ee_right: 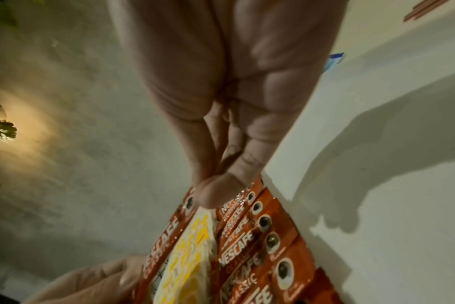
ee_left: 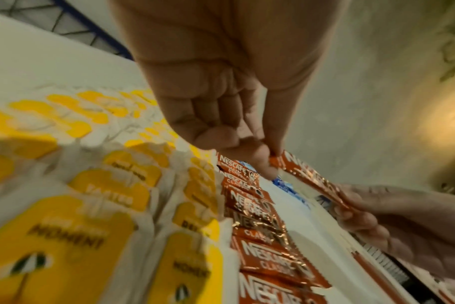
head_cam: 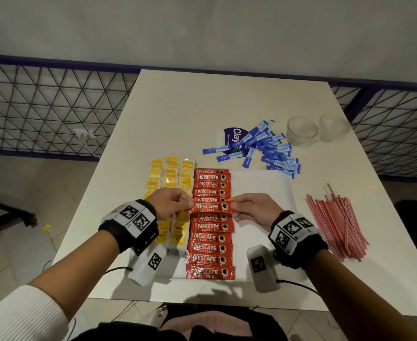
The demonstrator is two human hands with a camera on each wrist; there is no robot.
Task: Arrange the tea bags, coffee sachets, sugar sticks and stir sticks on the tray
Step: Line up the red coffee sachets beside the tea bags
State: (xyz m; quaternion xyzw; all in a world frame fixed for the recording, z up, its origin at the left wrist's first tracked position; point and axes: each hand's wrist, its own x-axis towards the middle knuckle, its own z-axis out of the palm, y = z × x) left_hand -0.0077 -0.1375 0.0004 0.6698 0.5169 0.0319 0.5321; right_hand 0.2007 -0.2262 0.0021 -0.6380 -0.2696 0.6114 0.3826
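White tabletop [head_cam: 202,107] carried everything, with its near edge close to the person and bare room at the far end. On it lay a white tray [head_cam: 259,190] whose left side was filled while its right side was bare up to the right rim. Yellow tea bags [head_cam: 170,173] stood in three columns at the tray's left, and a column of red Nescafe coffee sachets [head_cam: 210,247] ran near to far just beside them; by my judgement those two groups were nearly done. One coffee sachet [head_cam: 211,207] was held level above the middle of that column, the left hand [head_cam: 170,203] pinching its left end and the right hand [head_cam: 254,209] pinching its right end, fingers [ee_left: 262,162] curled on the foil. Left to do, as far as shown: the blue sugar sticks [head_cam: 266,148], heaped beyond the tray's far right corner, and the red-striped stir sticks [head_cam: 335,220], piled right of the tray, well apart from it. Two glass cups [head_cam: 301,130] stood near the sugar sticks, narrowing the reach there.
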